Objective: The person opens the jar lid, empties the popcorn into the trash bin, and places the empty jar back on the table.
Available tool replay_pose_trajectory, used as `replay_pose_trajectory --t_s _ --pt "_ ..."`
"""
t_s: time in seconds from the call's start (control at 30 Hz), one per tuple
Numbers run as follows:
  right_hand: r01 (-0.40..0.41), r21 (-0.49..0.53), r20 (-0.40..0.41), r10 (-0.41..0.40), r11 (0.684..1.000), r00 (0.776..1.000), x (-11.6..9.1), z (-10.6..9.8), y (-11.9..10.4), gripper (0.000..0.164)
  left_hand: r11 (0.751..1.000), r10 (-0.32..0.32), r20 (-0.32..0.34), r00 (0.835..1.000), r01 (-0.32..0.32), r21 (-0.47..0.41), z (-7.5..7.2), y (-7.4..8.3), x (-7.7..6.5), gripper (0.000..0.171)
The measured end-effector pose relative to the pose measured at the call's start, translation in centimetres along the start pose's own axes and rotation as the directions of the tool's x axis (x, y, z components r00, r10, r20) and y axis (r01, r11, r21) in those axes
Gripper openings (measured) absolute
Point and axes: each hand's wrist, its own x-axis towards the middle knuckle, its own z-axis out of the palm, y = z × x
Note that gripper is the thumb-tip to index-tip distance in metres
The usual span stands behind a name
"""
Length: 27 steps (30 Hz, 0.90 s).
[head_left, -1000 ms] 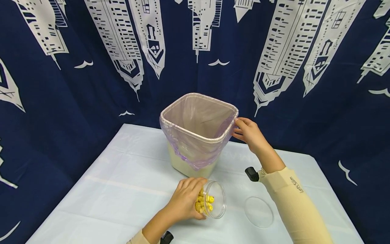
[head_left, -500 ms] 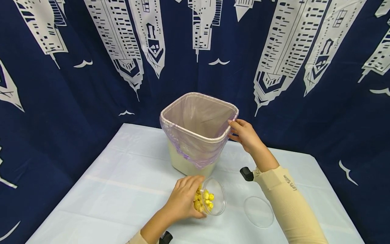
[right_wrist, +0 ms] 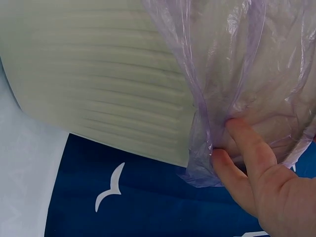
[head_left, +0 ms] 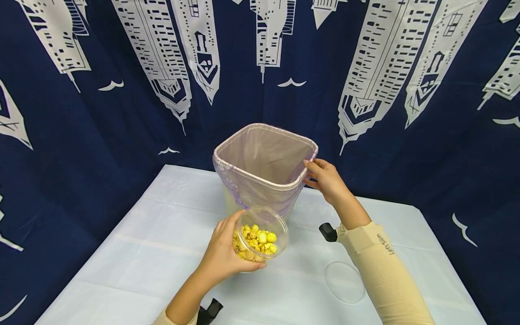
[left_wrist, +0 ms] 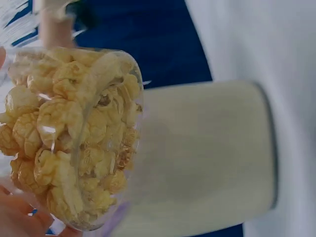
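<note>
In the head view my left hand (head_left: 221,253) grips a clear plastic jar (head_left: 262,232) from its left side. The jar is lifted above the table, its round mouth tilted up and towards me. Yellow popcorn (head_left: 260,241) fills its lower part; the left wrist view shows the pieces through the wall. Behind it stands a pale trash bin (left_wrist: 207,158) lined with a thin purple bag (head_left: 253,187) folded over the rim. My right hand (head_left: 330,181) holds the bin's right rim, thumb over the edge, fingers against the bag outside.
A clear round lid (head_left: 345,283) lies flat on the white-covered table (head_left: 162,253), right of the jar. Close behind the bin hangs a dark blue curtain (head_left: 227,117) printed with white buildings.
My left hand has raised the jar and moved it slightly left, turning its mouth more upward. My right hand shifted a little left along the bin's rim, then stayed there.
</note>
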Motion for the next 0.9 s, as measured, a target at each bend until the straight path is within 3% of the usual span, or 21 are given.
replay_pose_trajectory --t_s 0.2,0.37,0.53,0.67,0.77,0.9 --pt "0.003 0.009 -0.008 -0.003 1.0 1.0 0.1 0.0 0.2 0.052 0.984 -0.118 -0.074 0.99 0.107 -0.144 -3.6 0.9 1.2 0.108" --pt "0.011 -0.008 -0.013 -0.011 1.0 1.0 0.1 -0.1 0.3 0.052 0.985 -0.111 -0.133 0.985 0.091 -0.144 -6.4 1.7 2.9 0.107" --pt "0.014 -0.009 -0.004 -0.014 1.0 1.0 0.1 -0.2 0.3 0.054 0.999 -0.012 -0.221 0.975 0.0 -0.053 -8.6 2.4 4.9 0.108" --pt "0.012 -0.013 -0.004 -0.012 1.0 1.0 0.0 -0.2 0.3 0.055 0.993 0.106 -0.286 0.952 -0.089 0.073 -10.0 2.9 6.7 0.107" --pt "0.012 -0.016 -0.004 -0.012 1.0 1.0 -0.1 -0.1 0.2 0.055 0.968 0.205 -0.305 0.93 -0.146 0.206 -10.7 3.0 8.4 0.105" --pt "0.014 -0.013 -0.001 -0.014 1.0 1.0 0.0 0.0 0.3 0.055 0.921 0.274 -0.282 0.92 -0.166 0.353 -11.1 3.0 10.4 0.104"
